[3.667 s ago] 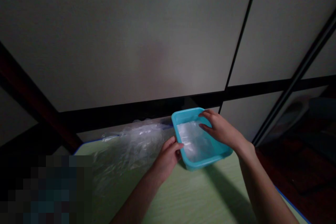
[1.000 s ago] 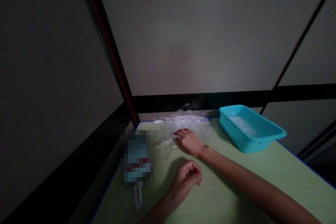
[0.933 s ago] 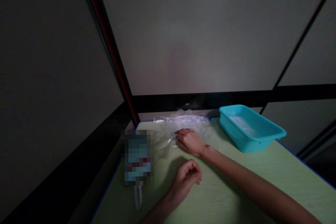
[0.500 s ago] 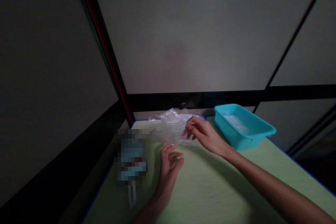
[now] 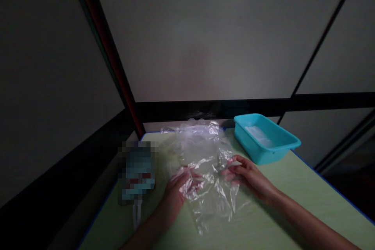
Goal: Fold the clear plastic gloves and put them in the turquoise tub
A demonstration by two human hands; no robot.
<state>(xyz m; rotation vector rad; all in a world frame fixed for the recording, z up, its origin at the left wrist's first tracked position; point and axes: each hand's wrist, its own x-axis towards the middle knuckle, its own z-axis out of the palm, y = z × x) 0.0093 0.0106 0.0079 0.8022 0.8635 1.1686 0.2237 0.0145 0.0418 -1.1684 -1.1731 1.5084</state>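
A clear, crinkled plastic bag [image 5: 216,195] spreads over the middle of the table towards me. My left hand [image 5: 178,187] is at its left side, with the fingers partly covered by the film and curled round it. At the bag's right edge, my right hand [image 5: 249,174] pinches the film between thumb and fingers. Behind, more clear plastic [image 5: 195,133] lies crumpled near the table's far edge.
A turquoise basket [image 5: 281,149] with a white sheet inside stands at the back right of the green table [image 5: 278,222]. On the left lies a blurred-out item [image 5: 139,172] with a white strap [image 5: 136,213]. A wall panel [image 5: 205,47] rises behind.
The clear bag has come forward from the far pile and opened out over the table. My right hand has moved nearer to me and taken hold of it; my left hand is now at its film.
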